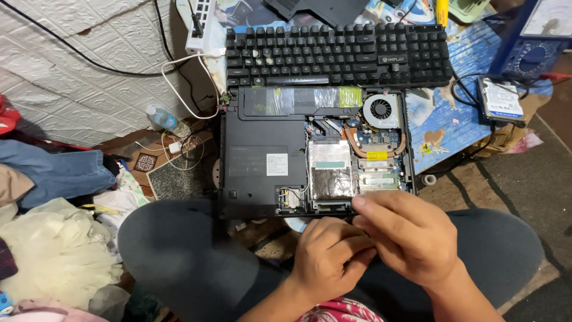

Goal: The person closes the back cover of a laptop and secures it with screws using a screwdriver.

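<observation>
2 hands [369,247] meet at opened laptop's [262,161] near edge.

Left hand [329,257]: low in the centre of the view, back of the hand up, knuckles toward the camera, fingers [351,244] curled inward into a loose fist.
Right hand [407,235]: just beside the left and slightly above it, back of the hand up, fingers [372,206] bent and angled toward the left.
Contact: the 2 hands touch, the right hand's fingers overlapping the left hand's knuckles; whether anything is pinched between them cannot be told.
Forearms: both bare, rising from the bottom edge, converging toward the hands.
Legs: 2 knees in dark trousers spread to either side, the hands between them.
</observation>
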